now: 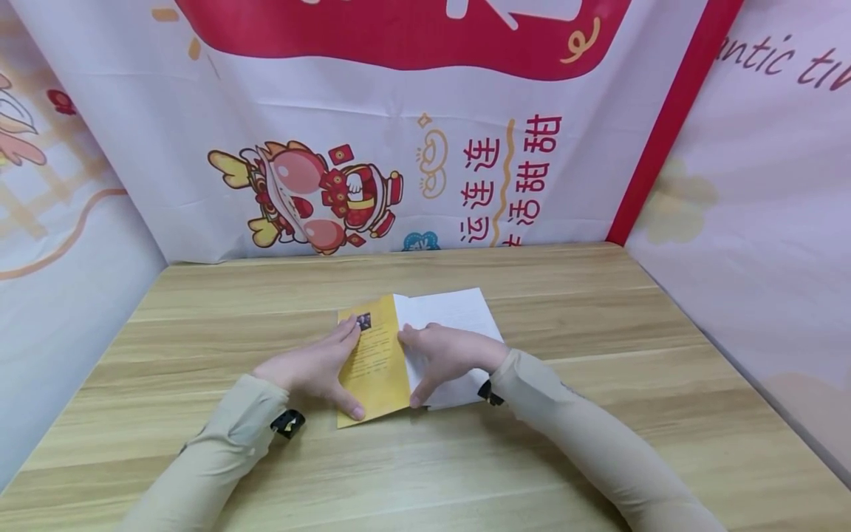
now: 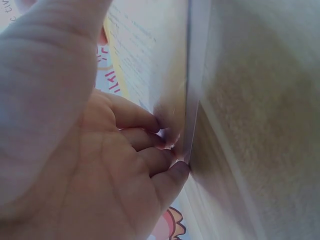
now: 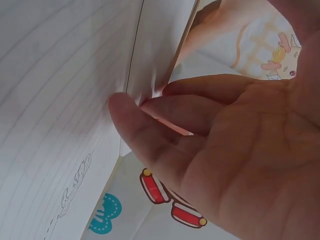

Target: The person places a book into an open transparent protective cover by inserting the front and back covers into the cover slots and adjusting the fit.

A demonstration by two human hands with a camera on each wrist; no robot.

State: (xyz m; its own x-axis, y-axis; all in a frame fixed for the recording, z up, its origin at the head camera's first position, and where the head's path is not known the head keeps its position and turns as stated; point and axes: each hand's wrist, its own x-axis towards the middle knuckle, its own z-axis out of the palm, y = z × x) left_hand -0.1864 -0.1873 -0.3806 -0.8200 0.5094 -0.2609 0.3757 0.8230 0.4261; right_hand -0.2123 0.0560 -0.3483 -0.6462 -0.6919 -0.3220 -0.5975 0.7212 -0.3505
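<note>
A book with a yellow cover flap [image 1: 377, 369] lies opened out on the table. Dark text and a small photo are printed on the flap, and to its right is a white lined page [image 3: 55, 100]. My left hand [image 1: 326, 368] rests on the flap's left part, thumb low and fingers higher up. With spread thumb and fingers, my right hand [image 1: 452, 355] touches the book along the fold between flap and page. In the right wrist view, its fingertips [image 3: 125, 107] meet the paper at the crease.
The wooden table [image 1: 425, 473] extends around the book on all sides. Behind it hangs a white and red printed cloth [image 1: 372, 96], with more printed cloth at the left and right. A dark wrist device [image 1: 288, 423] sits at the left cuff.
</note>
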